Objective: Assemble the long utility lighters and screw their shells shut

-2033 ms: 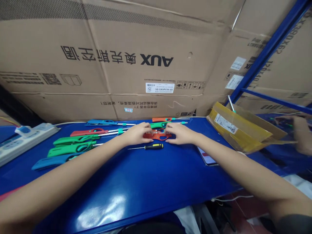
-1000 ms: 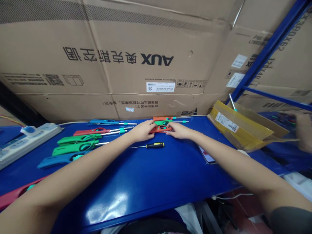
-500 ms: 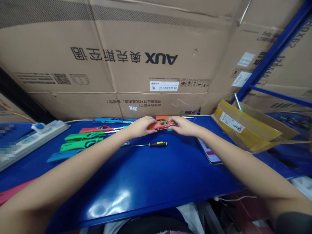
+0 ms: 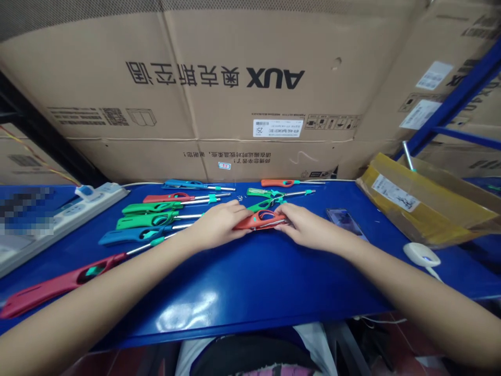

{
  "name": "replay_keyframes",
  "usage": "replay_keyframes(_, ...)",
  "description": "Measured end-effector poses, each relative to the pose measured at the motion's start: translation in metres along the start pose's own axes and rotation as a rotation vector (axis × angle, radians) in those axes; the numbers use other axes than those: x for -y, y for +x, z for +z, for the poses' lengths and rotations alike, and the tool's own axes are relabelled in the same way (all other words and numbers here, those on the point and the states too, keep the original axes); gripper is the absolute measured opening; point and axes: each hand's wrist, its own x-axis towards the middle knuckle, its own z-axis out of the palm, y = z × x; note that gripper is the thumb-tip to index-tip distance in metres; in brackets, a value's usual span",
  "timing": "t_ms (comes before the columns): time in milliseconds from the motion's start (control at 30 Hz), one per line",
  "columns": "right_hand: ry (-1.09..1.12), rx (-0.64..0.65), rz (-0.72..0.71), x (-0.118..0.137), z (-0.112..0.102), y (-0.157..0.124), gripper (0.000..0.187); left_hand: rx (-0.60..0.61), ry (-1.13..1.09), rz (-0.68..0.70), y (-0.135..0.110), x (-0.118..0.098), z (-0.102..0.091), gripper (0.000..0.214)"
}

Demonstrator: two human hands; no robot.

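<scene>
Our left hand and right hand have fingers clamped on an orange casing. A phone lies on the worktop.

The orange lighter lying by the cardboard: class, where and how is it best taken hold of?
Likely best by its broad handle, from above on the near side: the orange lighter lies flat, handle leftward, its thin metal rod pointing right, and the cardboard stands close behind.
</scene>
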Motion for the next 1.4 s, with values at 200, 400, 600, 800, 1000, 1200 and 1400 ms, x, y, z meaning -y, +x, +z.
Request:
replay_keyframes(200, -0.009, -0.017, 0.079, 0.001, 0.021, -0.005, 0.005, -0.011, -0.030, 0.000, -0.003, -0.003, 0.005, 0.030)
replay_keyframes(400, -0.016, -0.006, 0.104, 0.003, 0.020, -0.022, 0.005, -0.025, -0.123, 0.022, 0.001, -0.003, 0.002, 0.039)
replay_keyframes(600, -0.048, 0.044, 0.092, 0.011, 0.022, -0.034, 0.004, -0.049, -0.128, -0.139, 0.029, 0.036, 0.026, 0.039)
replay_keyframes(800, -0.120, 0.168, -0.022, 0.020, 0.019, -0.040, 0.006, 0.049, -0.102, -0.096, 0.054, 0.061, 0.046, 0.039)
replay_keyframes(1000, -0.239, 0.227, -0.193, 0.030, 0.017, -0.042, 0.015, 0.004, -0.092, -0.021, 0.062, 0.061, 0.041, 0.039)
replay_keyframes(1200, -0.314, 0.212, -0.411, 0.043, 0.016, -0.030, 0.052, -0.070, -0.078, 0.002, 0.087, 0.064, 0.033, 0.039)
replay_keyframes(1400, -0.293, 0.240, -0.638, 0.046, 0.021, -0.011, 0.027, -0.071, -0.034, -0.019, 0.116, 0.065, 0.040, 0.038)
